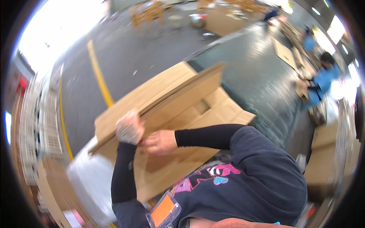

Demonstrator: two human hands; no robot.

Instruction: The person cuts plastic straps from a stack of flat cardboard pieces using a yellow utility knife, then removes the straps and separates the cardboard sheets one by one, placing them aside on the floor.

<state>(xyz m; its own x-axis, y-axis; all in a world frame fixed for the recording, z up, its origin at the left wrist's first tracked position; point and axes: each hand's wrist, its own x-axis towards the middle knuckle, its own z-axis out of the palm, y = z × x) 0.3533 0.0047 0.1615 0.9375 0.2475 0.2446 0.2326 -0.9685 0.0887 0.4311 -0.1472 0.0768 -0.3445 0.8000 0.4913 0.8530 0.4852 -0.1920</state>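
Note:
A large brown cardboard box (pixel 178 108), partly folded, lies slanted in front of me with its long flaps raised. My left hand (pixel 130 128) is closed over the upper edge of the standing flap, near its left end. Just right of and below it, my right hand (pixel 159 142) is closed against the inner side of the cardboard, its fingers curled and pressed together. Whatever those right fingers hold, if anything, is hidden. Both hands are slightly blurred.
Beneath the box's right end runs a long dark green table (pixel 251 83). At the right a person in blue (pixel 323 81) handles cardboard. Stacked flat cardboard (pixel 62 190) and a plastic-wrapped bundle (pixel 93 178) stand at lower left. A yellow line (pixel 99 76) crosses the grey floor.

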